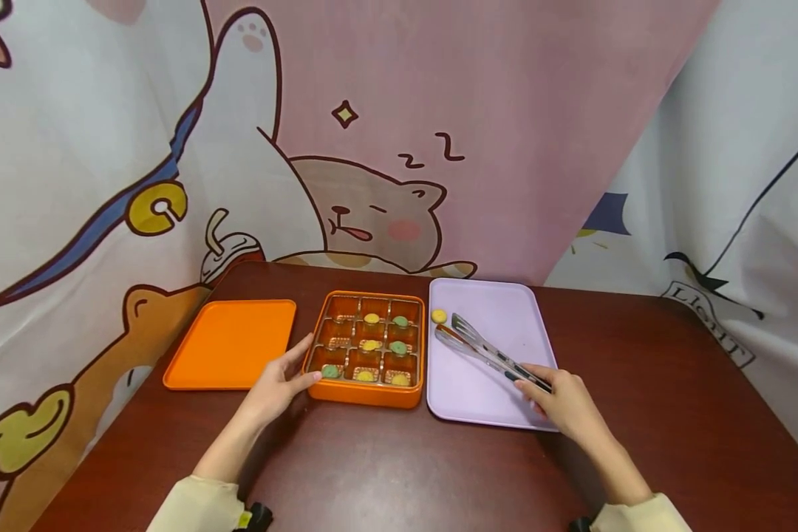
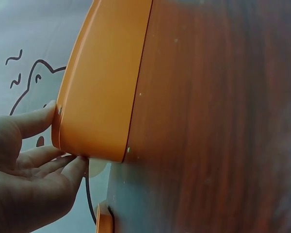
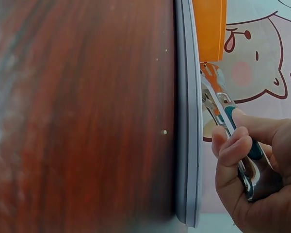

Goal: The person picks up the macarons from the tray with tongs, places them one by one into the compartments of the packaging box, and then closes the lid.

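Observation:
My left hand [image 1: 281, 384] grips the near left corner of an orange box [image 1: 366, 396], thumb at the rim and fingers along the side. A clear divided insert in the box holds several yellow and green round cookies, including a green cookie [image 1: 330, 372] in the near left compartment and a yellow cookie [image 1: 400, 380] in the near right one. My right hand [image 1: 561, 399] holds metal tongs [image 1: 488, 353] by their dark handles over the lilac tray [image 1: 485, 405]. The tong tips are a little apart, close to a single yellow cookie [image 1: 439, 316] at the tray's left edge.
An orange lid-like tray [image 1: 236, 343] lies left of the box. Everything stands on a dark red-brown wooden table [image 1: 372, 473]. A cartoon-printed curtain [image 1: 505, 148] hangs along the back and sides. The lilac tray sits right beside the box.

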### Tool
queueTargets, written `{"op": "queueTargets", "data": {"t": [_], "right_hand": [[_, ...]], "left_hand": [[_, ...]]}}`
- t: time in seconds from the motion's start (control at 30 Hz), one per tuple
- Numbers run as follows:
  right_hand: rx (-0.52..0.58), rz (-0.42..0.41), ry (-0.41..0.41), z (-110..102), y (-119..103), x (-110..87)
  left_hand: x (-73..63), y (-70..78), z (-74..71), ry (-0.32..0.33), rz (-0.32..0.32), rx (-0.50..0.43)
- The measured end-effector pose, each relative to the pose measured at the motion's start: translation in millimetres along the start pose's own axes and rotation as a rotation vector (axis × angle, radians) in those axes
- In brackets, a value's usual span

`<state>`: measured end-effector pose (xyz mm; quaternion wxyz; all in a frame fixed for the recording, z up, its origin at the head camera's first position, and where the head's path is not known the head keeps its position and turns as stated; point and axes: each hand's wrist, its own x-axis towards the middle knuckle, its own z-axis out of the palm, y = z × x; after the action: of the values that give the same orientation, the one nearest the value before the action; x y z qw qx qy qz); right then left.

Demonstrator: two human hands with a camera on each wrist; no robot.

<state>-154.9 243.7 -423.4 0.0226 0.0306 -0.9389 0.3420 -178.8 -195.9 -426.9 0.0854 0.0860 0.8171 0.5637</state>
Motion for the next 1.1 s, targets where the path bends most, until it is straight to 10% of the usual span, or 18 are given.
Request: {"op": "queueTargets", "data": {"t": [1.1], "right_hand": [[0.014, 0.001, 0.035, 1.2, -4.2, 3.1]], "left_hand": [[5.2, -0.7, 5.1, 0.005, 0.033, 0.089]]}}
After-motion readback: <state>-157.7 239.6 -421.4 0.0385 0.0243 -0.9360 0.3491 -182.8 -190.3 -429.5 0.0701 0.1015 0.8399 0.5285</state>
